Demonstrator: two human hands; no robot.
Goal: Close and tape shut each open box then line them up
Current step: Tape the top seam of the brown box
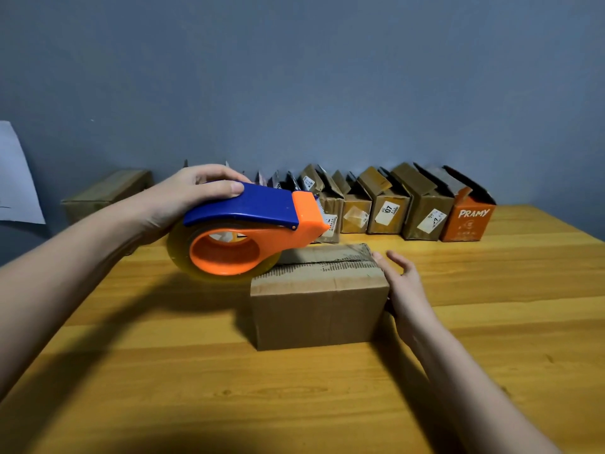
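A brown cardboard box [319, 306] sits in the middle of the wooden table [163, 388] with its top flaps folded down and a seam running along the top. My left hand [193, 194] grips the blue handle of an orange tape dispenser [248, 234] with a clear tape roll, held just above the box's left end. My right hand [404, 286] rests with straight fingers against the box's right side.
A row of several open boxes [386, 208] stands along the back wall, ending on the right with an orange box [466, 221] marked PRAMY. A closed brown box [104, 194] lies at the back left. A white sheet [16, 178] hangs on the wall at the left.
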